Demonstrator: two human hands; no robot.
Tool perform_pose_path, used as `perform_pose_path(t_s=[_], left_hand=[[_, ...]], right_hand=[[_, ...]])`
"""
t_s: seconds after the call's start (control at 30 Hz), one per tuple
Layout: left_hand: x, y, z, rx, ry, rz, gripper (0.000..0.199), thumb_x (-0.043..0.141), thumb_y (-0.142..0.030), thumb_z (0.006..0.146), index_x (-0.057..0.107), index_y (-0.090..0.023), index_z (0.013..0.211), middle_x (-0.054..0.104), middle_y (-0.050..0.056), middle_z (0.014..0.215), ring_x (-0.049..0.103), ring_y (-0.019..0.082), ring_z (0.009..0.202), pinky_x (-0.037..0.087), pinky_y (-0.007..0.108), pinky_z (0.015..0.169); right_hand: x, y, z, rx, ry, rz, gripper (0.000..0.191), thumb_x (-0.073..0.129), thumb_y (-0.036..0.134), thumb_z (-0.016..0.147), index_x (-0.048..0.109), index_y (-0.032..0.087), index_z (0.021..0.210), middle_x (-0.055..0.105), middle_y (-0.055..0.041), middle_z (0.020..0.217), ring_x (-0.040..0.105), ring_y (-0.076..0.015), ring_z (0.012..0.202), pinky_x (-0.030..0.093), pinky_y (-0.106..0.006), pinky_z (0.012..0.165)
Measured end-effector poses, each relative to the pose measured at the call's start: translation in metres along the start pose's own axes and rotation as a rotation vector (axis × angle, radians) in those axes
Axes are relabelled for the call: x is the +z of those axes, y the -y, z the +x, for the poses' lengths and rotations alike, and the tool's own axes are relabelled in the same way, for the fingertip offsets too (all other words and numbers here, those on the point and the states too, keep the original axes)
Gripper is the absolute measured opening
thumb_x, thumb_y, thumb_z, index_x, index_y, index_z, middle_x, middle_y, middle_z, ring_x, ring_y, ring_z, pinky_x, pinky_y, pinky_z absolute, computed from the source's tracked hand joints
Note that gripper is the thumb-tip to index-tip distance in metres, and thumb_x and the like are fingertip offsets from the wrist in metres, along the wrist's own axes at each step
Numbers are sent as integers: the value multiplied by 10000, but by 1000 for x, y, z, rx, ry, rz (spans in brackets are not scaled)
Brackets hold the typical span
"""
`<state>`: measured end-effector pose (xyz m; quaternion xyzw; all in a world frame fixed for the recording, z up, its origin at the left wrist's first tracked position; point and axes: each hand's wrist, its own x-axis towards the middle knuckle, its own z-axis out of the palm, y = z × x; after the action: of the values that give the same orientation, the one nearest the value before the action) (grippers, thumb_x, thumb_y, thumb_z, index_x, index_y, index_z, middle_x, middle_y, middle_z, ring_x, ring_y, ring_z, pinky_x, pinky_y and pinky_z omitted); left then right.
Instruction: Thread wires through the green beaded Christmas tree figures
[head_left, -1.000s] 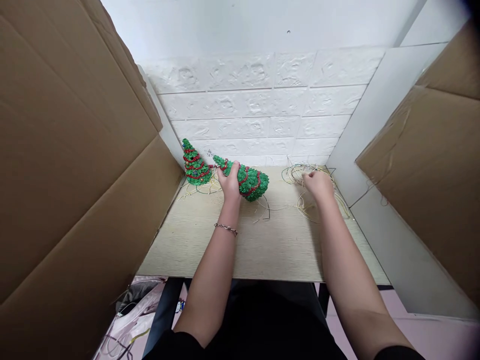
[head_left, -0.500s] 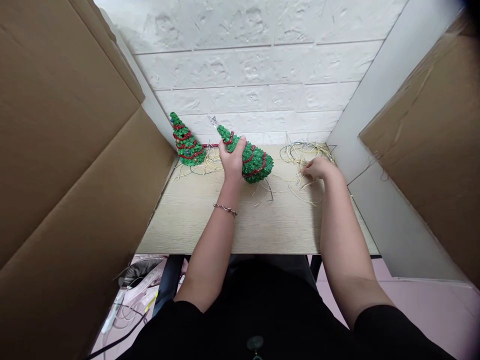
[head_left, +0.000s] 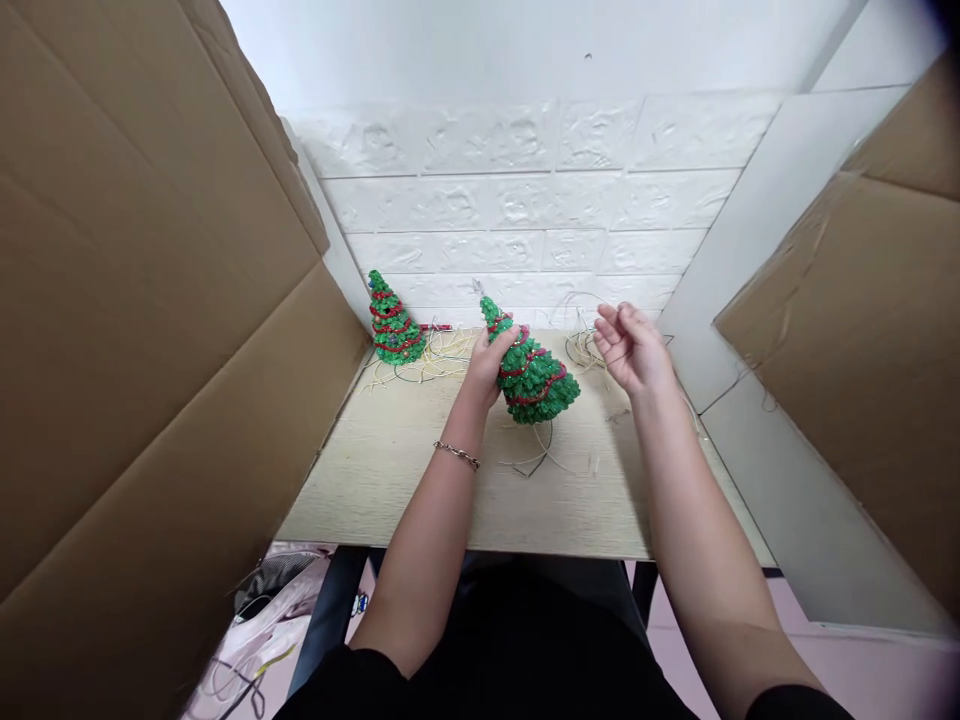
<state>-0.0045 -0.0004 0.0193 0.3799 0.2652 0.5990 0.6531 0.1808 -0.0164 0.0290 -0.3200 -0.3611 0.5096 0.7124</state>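
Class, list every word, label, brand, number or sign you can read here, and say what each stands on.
No readable text anywhere.
Red stick beside the left-hand tree: any marks are too small to read.
Blue-and-white patch below the table: too small to read.

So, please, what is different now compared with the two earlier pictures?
The left hand has moved right with the tilted tree. The right hand has risen from the wire pile, its palm now showing; a thin strand arcs near its fingertips, though its grip is unclear. The left hand's hold and the upright tree stayed the same.
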Motion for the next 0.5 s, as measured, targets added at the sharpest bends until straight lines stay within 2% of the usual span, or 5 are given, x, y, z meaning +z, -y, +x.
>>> perform_pose_path(t_s=[0.13,0.23,0.37,0.5], left_hand=[[1,-1,-6,-99,140,2,542,699,-330,605,511,-173,1088,657,84,911,618,181,727,473,375,751],[1,0,-8,-152,233,26,527,713,-345,584,530,-174,1048,659,83,909,622,192,732,469,376,748],[0,2,-8,-197,288,75,449,748,-315,555,586,-157,942,655,42,788,610,153,675,470,314,709],[1,3,-9,-206,348,93,399,744,-310,571,608,-159,914,657,53,842,615,160,709,479,291,682]], right_hand=[[11,-13,-6,209,241,-28,146,623,152,694,521,179,794,660,-1,751,592,-73,563,488,-175,540],[14,-18,-8,283,374,-101,172,633,150,671,515,171,794,605,28,601,472,-42,413,375,-128,406],[10,-16,-9,333,452,-146,146,622,159,658,513,166,754,489,63,497,369,-32,390,255,-115,362],[5,-17,-7,417,475,-164,139,633,191,659,544,160,760,360,93,445,269,-26,364,206,-124,348]])
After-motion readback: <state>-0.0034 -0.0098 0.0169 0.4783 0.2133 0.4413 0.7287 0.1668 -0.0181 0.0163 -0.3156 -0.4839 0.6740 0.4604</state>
